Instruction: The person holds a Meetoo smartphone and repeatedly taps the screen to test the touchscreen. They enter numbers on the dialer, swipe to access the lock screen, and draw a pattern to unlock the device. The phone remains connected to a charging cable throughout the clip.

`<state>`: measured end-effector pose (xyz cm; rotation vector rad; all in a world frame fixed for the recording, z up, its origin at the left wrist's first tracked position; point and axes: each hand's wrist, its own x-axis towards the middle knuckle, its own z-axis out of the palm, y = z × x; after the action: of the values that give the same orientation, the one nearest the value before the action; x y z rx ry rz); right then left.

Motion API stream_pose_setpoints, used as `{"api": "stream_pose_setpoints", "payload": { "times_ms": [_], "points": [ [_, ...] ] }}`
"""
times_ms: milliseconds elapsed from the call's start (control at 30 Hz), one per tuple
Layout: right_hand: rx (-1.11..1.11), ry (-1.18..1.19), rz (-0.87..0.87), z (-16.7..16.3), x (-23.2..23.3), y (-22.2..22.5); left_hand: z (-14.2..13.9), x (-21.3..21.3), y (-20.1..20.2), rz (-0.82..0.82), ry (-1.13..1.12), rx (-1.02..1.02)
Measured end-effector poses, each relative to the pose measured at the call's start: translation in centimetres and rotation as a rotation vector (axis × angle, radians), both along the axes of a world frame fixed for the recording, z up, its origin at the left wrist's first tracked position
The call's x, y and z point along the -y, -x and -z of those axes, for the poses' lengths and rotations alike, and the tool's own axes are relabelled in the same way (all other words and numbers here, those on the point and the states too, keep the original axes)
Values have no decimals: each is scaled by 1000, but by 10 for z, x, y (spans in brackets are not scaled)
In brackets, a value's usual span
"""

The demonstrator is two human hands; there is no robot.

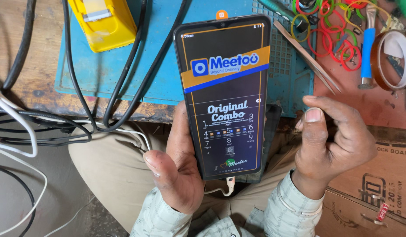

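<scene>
Cradling a black smartphone (224,94) upright, the left hand (178,169) had its grip wrapped around the lower half, above the person's lap. Right of the smartphone, the right hand (332,147) hovered with fingers curled and empty. Beyond lay the counter's blue mat (167,61) and tweezers (306,57).

A phone (223,96) stands in the left hand (178,171); right hand (330,145) at three o'clock, tweezers (306,57) at one.
</scene>
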<state>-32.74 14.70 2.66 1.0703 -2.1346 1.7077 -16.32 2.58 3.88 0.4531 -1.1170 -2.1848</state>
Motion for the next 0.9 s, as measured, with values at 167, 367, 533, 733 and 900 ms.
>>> {"api": "stream_pose_setpoints", "payload": {
  "times_ms": [167,367,533,733,900],
  "points": [
    [4,9,-5,0,-1,3,3,-2,2,-24,-3,-6],
    [22,9,0,0,-2,6,4,-5,7,-20,-2,-9],
    [19,6,1,0,-3,8,3,-6,9,-11,-1,-15],
    [23,14,5,1,-5,9,4,-7,11,-11,2,-22],
    [4,2,7,0,-6,10,6,-10,12,-14,1,-27]
  ]
}}
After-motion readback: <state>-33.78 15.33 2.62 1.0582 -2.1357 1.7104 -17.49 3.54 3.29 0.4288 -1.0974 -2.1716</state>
